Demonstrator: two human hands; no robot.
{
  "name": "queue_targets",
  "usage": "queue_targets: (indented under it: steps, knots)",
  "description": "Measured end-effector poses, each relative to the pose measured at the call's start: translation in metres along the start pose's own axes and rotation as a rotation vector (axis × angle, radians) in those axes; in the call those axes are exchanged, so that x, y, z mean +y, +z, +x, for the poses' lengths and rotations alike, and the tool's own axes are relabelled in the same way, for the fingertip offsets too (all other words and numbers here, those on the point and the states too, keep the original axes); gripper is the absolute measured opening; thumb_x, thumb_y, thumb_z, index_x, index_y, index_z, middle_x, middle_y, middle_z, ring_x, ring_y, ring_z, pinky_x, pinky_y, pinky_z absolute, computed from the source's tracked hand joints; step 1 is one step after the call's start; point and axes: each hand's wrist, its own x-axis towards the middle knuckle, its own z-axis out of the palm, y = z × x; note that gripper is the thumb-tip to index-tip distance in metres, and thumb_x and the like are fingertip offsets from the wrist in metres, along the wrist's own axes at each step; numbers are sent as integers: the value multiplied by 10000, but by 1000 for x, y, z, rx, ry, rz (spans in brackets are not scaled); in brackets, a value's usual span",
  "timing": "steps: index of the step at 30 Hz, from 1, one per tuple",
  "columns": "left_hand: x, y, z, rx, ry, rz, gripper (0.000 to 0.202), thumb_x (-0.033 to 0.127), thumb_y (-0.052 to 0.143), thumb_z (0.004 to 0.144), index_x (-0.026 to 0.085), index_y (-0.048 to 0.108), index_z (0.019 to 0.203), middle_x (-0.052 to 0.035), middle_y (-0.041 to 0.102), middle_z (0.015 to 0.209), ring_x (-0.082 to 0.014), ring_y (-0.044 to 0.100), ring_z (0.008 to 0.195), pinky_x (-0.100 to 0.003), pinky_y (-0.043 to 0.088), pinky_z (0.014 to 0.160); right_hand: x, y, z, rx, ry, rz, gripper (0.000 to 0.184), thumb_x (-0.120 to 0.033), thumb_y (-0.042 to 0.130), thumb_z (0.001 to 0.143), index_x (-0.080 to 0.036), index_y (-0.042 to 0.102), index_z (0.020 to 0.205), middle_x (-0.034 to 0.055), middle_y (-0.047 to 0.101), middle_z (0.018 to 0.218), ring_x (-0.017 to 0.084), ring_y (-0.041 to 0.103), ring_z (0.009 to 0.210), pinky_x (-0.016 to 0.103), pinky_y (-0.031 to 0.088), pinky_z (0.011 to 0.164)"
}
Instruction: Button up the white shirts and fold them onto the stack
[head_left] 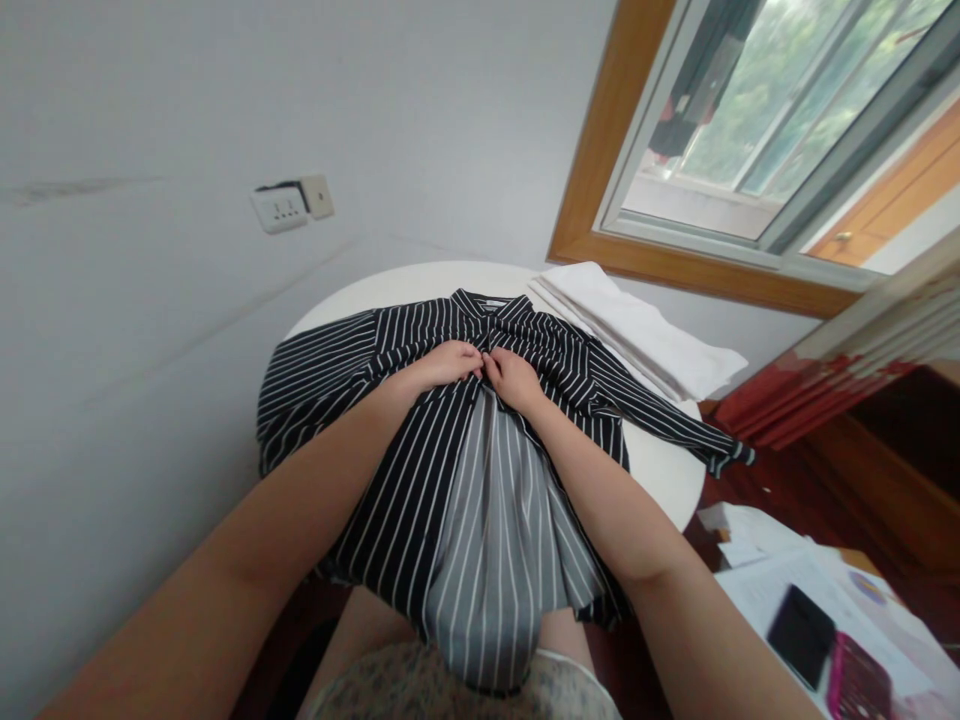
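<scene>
A black shirt with white stripes [420, 460] lies spread on a round white table [420, 272], its collar toward the wall. Its front is parted below the chest, where the grey inner side shows, and the hem hangs over the near edge. My left hand [451, 362] is closed on the left edge of the shirt's front opening. Close against it, my right hand [512, 377] pinches the opposite edge. The fingertips of both hands nearly meet at the middle of the placket. Any button between them is too small to make out.
Folded white cloth [637, 330] lies at the table's back right. Lower right, a dark phone [801, 635] and a pink-edged device [859, 680] rest on papers. A wall socket [280, 209], a wood-framed window [581, 215] and a red-and-white curtain [795, 390] surround the table.
</scene>
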Motion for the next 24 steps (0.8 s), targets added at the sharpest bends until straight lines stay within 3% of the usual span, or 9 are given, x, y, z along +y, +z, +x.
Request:
queue_targets:
  steps: [9, 19, 24]
  knots:
    - [4, 0, -1, -10, -21, -42, 122, 258, 515, 815, 175, 586, 760, -9, 666, 735, -82, 499, 521, -194, 389, 472, 15, 2, 7, -17, 22, 345, 381, -339, 407, 994, -216, 424, 635, -35, 467, 628, 131, 476, 651, 241, 363, 677]
    - [5, -5, -3, 11, -46, 5, 162, 331, 573, 825, 176, 615, 811, -13, 678, 737, -88, 535, 531, -195, 412, 484, 19, 4, 8, -35, 83, 515, 386, -443, 452, 974, -199, 553, 691, -19, 579, 651, 128, 534, 635, 251, 424, 671]
    - [20, -11, -10, 97, -25, 99, 191, 347, 580, 846, 162, 618, 820, -31, 688, 718, -111, 567, 542, -230, 435, 541, 13, -13, 11, -138, 224, 725, 340, -466, 524, 938, -193, 587, 745, -17, 603, 651, 111, 554, 554, 245, 471, 590]
